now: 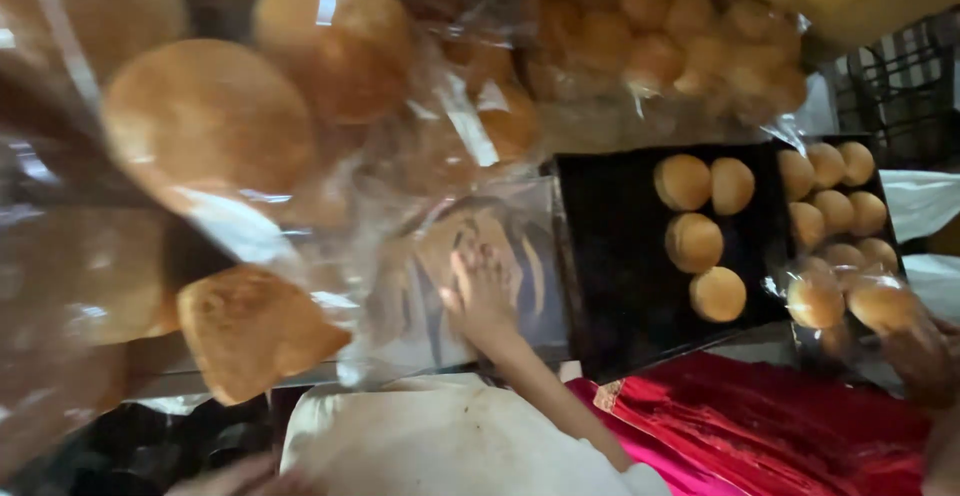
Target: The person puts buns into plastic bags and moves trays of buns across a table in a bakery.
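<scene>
A hand [482, 291] lies flat on a clear plastic bag [440, 266] spread over the work surface, fingers stretched out and slightly apart, gripping nothing; pressing down like this pins the slippery film so it stays put. Its forearm runs back down toward the lower middle of the view, over a pale cloth [430, 446]; which of the wearer's hands it is cannot be told, and it may be a co-worker's. Just right of the bag sits a dark baking tray [610, 256] with four round golden buns [693, 241] loose on it, spaced apart as baked goods are when left to cool. A second tray [800, 146] touching its right side holds more buns in close rows. At the right edge, another hand [925, 356], blurred and partly cut off, seems to hold a bag of two buns [850, 301]; its finger state cannot be made out. Close to the camera, filling the upper left, hang packed bags of buns [210, 126], out of focus. Red fabric [780, 421] lies below the trays.
</scene>
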